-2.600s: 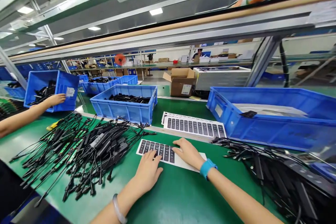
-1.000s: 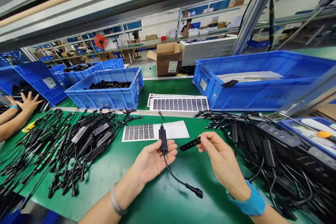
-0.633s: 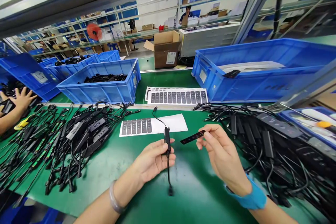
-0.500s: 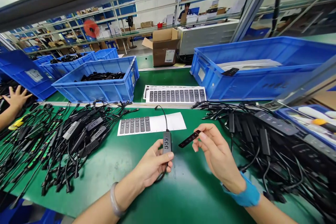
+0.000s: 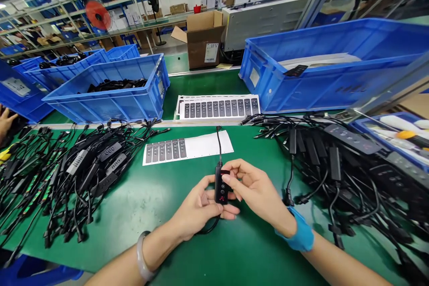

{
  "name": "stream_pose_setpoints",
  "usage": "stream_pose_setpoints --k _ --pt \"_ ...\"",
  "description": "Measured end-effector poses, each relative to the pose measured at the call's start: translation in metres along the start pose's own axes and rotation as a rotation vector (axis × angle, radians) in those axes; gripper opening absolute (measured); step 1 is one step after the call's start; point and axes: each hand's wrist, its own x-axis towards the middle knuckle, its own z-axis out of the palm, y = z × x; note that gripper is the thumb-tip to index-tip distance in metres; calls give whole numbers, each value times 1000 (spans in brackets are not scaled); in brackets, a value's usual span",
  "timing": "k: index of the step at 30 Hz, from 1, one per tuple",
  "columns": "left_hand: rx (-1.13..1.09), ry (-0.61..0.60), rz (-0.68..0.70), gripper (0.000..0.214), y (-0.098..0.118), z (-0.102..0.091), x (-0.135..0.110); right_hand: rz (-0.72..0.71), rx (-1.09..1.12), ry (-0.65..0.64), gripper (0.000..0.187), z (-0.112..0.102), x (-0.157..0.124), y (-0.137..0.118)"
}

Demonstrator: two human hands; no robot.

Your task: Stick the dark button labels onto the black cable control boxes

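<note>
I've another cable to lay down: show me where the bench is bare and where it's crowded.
Bare bench lies between the left heap and the left hand. A smaller patch lies between the near sheet and the right heap, just beyond the right hand. Both heaps are crowded with tangled cables.
</note>
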Motion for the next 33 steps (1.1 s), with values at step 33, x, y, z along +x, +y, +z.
stream_pose_setpoints --k 33 --pt "47 -10 -3 48 1 0 0 -52 -83 16 27 -4 1 -3"
